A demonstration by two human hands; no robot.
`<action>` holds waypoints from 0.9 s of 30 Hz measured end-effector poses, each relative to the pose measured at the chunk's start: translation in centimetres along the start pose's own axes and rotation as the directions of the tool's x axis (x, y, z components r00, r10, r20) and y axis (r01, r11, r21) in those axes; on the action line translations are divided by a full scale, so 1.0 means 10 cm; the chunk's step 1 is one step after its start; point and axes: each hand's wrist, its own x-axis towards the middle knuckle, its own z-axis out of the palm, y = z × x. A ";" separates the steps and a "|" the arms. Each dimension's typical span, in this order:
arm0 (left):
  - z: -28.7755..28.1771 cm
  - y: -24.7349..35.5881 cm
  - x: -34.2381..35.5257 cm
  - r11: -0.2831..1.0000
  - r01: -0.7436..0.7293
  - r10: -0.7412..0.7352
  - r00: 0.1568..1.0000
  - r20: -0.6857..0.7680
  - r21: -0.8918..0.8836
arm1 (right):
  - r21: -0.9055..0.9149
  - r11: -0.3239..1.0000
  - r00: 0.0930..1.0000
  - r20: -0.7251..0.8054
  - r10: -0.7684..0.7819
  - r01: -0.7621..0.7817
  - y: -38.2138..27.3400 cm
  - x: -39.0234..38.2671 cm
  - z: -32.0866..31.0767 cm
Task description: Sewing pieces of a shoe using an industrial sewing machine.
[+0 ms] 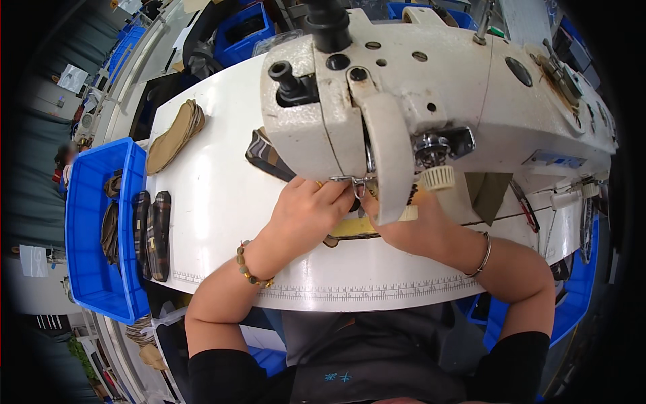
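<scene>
Both my hands are at the needle area of a white sewing machine (296, 114). My left hand (306, 214) is closed, its fingertips pressed together beside the metal presser foot (359, 185); what they pinch is hidden. Opposite it, my right hand (417, 222) reaches under the machine head, and the machine's white lever (391, 155) covers most of its fingers. Between my wrists lies a yellow piece with a dark layered edge (353, 229), next to my right hand. Behind my left hand a plaid fabric piece (266, 155) rests partly beneath the machine head.
A stack of brown sole-shaped pieces (176, 138) lies at the table's far left. Plaid pieces (159, 232) lean beside a blue bin (101, 229). Right of the machine head are olive fabric (489, 195) and red-handled snips (525, 205). A printed ruler (350, 294) follows the near edge.
</scene>
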 end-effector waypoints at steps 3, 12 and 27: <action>0.03 -0.04 -0.02 0.997 0.052 -0.051 0.998 0.030 -0.048 | -0.175 0.946 0.961 0.102 -0.256 0.271 0.00 0.01 -0.09; 0.03 -0.08 -0.02 0.991 0.088 -0.082 0.995 0.054 -0.102 | -0.038 0.986 0.984 -0.060 -0.167 0.165 0.15 -0.08 0.04; -0.04 -0.10 0.00 0.993 0.068 -0.073 0.996 -0.055 -0.093 | -0.098 0.990 0.991 0.089 -0.096 0.105 0.04 0.00 -0.09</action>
